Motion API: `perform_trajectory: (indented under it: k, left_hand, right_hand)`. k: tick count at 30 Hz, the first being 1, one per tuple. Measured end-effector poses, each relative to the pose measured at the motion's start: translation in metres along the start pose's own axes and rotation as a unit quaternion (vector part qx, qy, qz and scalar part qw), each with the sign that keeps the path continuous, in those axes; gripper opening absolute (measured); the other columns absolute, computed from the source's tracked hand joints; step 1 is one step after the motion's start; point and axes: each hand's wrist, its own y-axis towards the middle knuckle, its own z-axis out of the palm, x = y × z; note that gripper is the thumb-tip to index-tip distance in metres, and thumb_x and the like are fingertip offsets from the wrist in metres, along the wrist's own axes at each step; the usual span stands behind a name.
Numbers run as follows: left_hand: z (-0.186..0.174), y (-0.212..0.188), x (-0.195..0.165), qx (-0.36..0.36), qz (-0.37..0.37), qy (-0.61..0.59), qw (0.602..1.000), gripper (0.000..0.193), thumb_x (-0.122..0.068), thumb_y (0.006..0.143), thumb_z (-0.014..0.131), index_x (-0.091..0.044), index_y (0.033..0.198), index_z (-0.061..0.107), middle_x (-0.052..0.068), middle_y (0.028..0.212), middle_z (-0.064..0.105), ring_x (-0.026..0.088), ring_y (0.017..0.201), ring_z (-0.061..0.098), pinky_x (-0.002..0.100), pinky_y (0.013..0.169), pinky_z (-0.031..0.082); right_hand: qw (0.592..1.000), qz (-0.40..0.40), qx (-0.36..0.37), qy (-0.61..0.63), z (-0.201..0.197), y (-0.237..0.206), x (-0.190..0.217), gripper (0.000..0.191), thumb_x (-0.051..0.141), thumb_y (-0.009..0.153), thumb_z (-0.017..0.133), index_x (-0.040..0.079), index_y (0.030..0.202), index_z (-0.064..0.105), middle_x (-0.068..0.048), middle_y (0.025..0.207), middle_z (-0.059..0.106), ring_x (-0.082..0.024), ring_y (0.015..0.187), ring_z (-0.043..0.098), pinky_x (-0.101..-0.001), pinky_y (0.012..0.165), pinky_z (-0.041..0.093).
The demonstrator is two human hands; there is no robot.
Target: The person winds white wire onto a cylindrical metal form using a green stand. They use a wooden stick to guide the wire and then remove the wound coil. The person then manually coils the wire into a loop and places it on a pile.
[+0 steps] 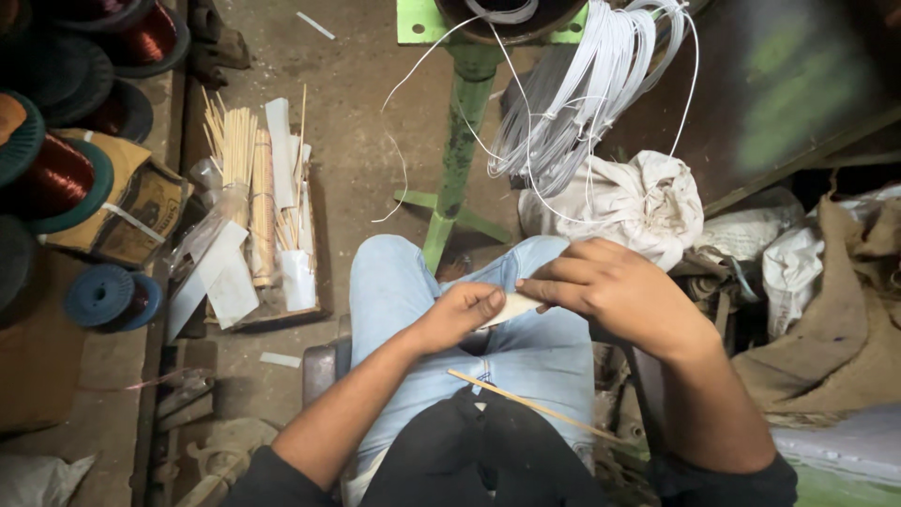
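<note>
Far left: spools (56, 174) of copper-coloured wire, glossy and tightly wound, on dark green and blue plastic flanges; one small blue spool (101, 295) lies flat on the floor. A creased cardboard box (141, 202) sits beside them.

Next: a shallow tray (246, 319) holding a bundle of thin pale wooden sticks (235, 141), straight and dry-looking, plus cut strips of white paper (218, 272), matte and stiff.

Centre: a green painted metal stand (460, 150), chipped, on a dusty concrete floor. A hank of white insulated wire (582, 94) hangs from its top, smooth, looped, with loose ends trailing.

Hands over the lap, in blue jeans. Left hand (460, 314) is closed in a pinch, thumb over fingers, on one end of a small piece of white paper (514, 306). Right hand (615, 286) grips the other end between thumb and fingertips. The paper sits between both hands, just above the knees, mostly hidden by fingers.

One loose stick (535, 406) lies slanted across the thigh.

Right: knotted white cloth sack (624, 202), soft and lumpy; coarse brown burlap (845, 319).

Risks, as I judge them:
- Paper is thin; uneven pull between the two pinches could tear or crease it.
- The stick on the thigh is unsecured; any leg shift could roll it off into the clutter.
- Trailing wire ends hang near the hands and could snag a wrist.
</note>
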Motion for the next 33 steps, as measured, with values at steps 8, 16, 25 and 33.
perform_trajectory:
  k: [8,16,25,33]
  left_hand:
    - [0.005,-0.004,-0.054,0.015,0.072,0.125,0.989,0.047,-0.049,0.110,0.053,-0.005,0.101,0.065,-0.003,0.083,0.056,0.008,0.083,0.052,0.029,0.073,0.046]
    - [0.020,-0.014,-0.150,-0.095,0.101,0.350,0.927,0.070,-0.029,0.085,0.082,-0.007,0.142,0.049,0.016,0.114,0.066,0.031,0.100,0.069,0.040,0.082,0.055]
    - [-0.026,0.042,-0.206,-0.302,0.304,0.610,0.667,0.048,-0.012,0.075,0.084,-0.013,0.120,0.068,0.013,0.156,0.041,0.033,0.099,0.073,0.042,0.081,0.060]
    - [-0.046,0.095,-0.221,-0.346,0.255,0.642,0.634,0.030,-0.017,0.080,0.088,-0.006,0.092,0.063,0.023,0.164,0.029,0.034,0.084,0.071,0.045,0.068,0.058]
  right_hand:
    - [0.994,0.044,-0.091,0.051,-0.011,-0.014,-0.005,0.042,0.016,0.072,0.072,0.014,0.114,0.075,0.001,0.094,0.071,-0.022,0.084,0.065,-0.0352,0.075,0.053]
    - [0.976,0.098,-0.193,-0.001,-0.006,-0.030,-0.020,0.016,0.019,0.082,0.081,0.011,0.095,0.077,-0.002,0.084,0.068,-0.018,0.073,0.066,-0.0324,0.062,0.052]
    - [0.829,0.155,-0.533,0.071,-0.032,0.016,-0.052,0.014,0.010,0.107,0.066,0.000,0.103,0.075,-0.004,0.076,0.071,-0.007,0.060,0.065,-0.0271,0.049,0.047]
    - [0.861,0.123,-0.493,-0.011,-0.054,0.102,-0.041,0.011,0.004,0.104,0.070,-0.005,0.109,0.074,-0.013,0.089,0.069,-0.018,0.073,0.064,-0.0319,0.066,0.047]
